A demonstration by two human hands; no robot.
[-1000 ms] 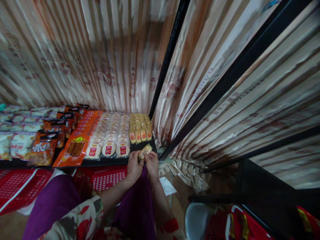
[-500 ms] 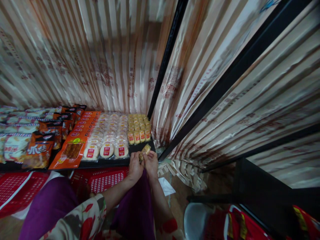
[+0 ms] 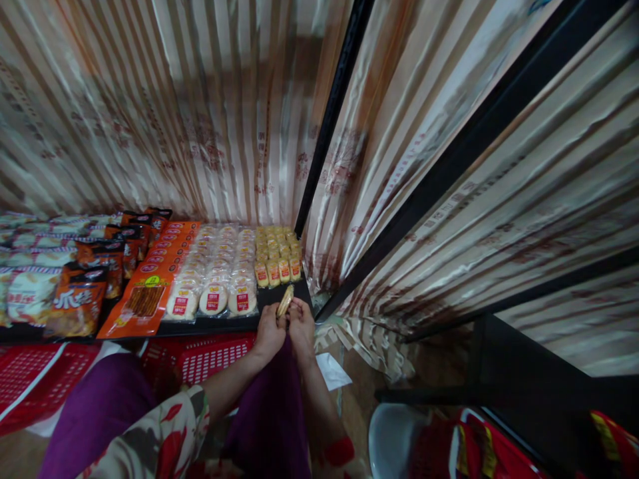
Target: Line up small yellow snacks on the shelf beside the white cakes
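Observation:
Both hands meet at the front edge of the black shelf (image 3: 249, 326), around one small wrapped snack (image 3: 285, 301) with a yellowish packet. My left hand (image 3: 271, 330) has its fingers closed on the packet's lower left side. From the right, the fingertips of my right hand (image 3: 301, 326) pinch it. The packet is tilted, with a narrow side facing me. Just beyond it stand rows of similar small yellow snack packets (image 3: 278, 256). To their left lie rows of round white crackers (image 3: 213, 299) in clear wrappers with red labels.
Farther left are a flat orange snack pack (image 3: 144, 293) and orange-and-black bags (image 3: 80, 299). Red plastic baskets (image 3: 210, 362) sit under the shelf. A patterned curtain (image 3: 224, 133) hangs behind black posts (image 3: 332, 120). At lower right are a pale stool (image 3: 392, 439) and red packages (image 3: 492, 446).
The small snack packet has been turned between my fingers, from its broad face to a narrower side. Both hands stay in nearly the same place; the shelf goods have not moved.

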